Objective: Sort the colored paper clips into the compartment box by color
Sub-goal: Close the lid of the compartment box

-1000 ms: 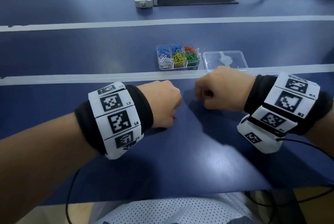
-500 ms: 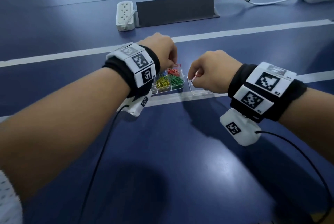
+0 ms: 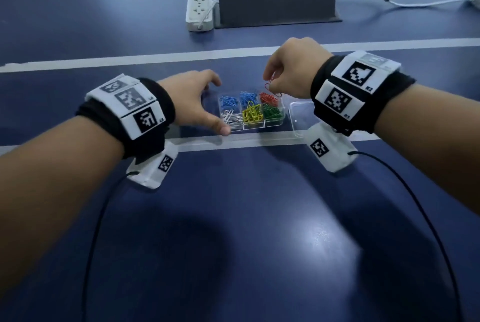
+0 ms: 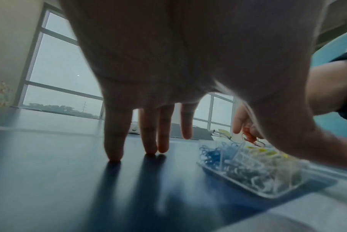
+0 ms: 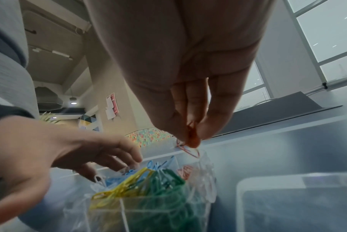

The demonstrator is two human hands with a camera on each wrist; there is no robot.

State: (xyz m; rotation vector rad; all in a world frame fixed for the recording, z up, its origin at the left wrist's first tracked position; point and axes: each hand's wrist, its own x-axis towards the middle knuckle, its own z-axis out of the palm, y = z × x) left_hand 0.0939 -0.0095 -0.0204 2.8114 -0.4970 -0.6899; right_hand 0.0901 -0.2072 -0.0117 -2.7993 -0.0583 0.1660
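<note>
A clear compartment box (image 3: 259, 125) (image 5: 128, 208) (image 4: 254, 186) sits on the blue table, holding blue, red, white, yellow and green paper clips in separate cells. My right hand (image 3: 291, 72) hovers over the back right cell and pinches red paper clips (image 3: 271, 85) (image 5: 192, 139) between thumb and fingers, just above the red pile (image 3: 268, 98). My left hand (image 3: 192, 103) is spread open at the box's left side, its fingertips (image 4: 114, 155) touching the table and its thumb near the box's front left corner.
The box's clear lid (image 3: 301, 116) (image 5: 299, 202) lies flat just right of the box. Farther back stand a white power strip (image 3: 200, 9) and a dark grey panel (image 3: 278, 5) with white cables. White tape lines (image 3: 155, 58) cross the table.
My left hand left the red cell, opened and came down beside the box's left side. My right hand moved from over the lid to above the red cell with red clips.
</note>
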